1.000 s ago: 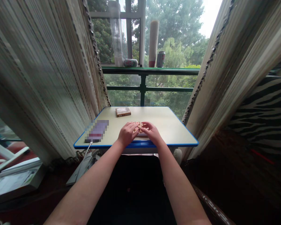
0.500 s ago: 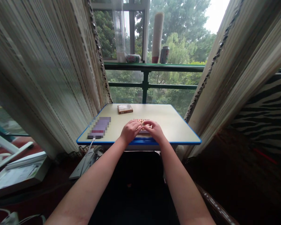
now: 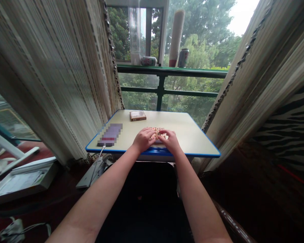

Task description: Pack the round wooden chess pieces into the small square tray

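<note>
A small board (image 3: pixel 160 140) near the table's front edge holds several round pale pieces (image 3: pixel 155 128) with red marks, perhaps game discs. My left hand (image 3: pixel 143 139) lies over the left part of it, fingers curled inward and thumb toward the middle. From the right comes my right hand (image 3: pixel 170 141), with thumb and forefinger bent together in a pinch above the pieces. The fingertips of both hands nearly meet over the board. What sits between them is too small to make out, and the hands cover part of the board.
A flat brown box (image 3: pixel 138 115) lies at the back of the blue-edged table (image 3: pixel 187 135). On the left is a blurred phone (image 3: pixel 110 135) with a white cable (image 3: pixel 97 162). Cans and stacked cups (image 3: pixel 176 37) stand on the green railing (image 3: pixel 192 72); curtains flank the table.
The view has turned slightly, so the table and railing sit a little further right. Both hands stay over the board; the right thumb and forefinger have shifted slightly.
</note>
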The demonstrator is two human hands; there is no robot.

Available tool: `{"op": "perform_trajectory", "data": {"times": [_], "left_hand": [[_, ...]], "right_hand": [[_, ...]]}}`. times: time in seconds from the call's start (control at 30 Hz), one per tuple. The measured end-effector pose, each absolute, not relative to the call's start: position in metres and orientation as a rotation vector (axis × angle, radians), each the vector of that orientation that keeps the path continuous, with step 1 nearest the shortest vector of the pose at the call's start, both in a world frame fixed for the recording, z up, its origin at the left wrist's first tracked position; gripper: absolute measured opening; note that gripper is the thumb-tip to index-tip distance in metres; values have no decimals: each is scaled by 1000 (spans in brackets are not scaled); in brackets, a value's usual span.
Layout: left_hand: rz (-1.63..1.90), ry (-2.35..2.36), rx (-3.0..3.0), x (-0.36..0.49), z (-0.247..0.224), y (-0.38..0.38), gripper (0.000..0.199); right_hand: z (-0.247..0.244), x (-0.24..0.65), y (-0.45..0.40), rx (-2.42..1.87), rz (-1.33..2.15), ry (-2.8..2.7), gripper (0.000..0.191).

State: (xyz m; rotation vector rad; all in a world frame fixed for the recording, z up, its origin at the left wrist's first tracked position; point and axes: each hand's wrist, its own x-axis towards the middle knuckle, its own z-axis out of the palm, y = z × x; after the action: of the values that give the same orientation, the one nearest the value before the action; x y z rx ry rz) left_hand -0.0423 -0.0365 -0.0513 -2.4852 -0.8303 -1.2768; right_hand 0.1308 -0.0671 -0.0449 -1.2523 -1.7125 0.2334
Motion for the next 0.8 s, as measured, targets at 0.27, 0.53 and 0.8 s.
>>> {"op": "perform_trajectory", "data": {"times": [0.27, 0.53, 0.8], "left_hand": [[-1208, -945, -2513, -43, -50, -37, 31], [-1225, -879, -2560, -43, -49, -38, 14], [-1235, -865, -2568, -43, -48, -40, 10]], "right_hand": [[-44, 128, -70, -1375, 151, -1798, 18], [-45, 128, -66, -1446, 158, -1831, 19], [-44, 127, -69, -1466, 132, -1847, 19]]}}
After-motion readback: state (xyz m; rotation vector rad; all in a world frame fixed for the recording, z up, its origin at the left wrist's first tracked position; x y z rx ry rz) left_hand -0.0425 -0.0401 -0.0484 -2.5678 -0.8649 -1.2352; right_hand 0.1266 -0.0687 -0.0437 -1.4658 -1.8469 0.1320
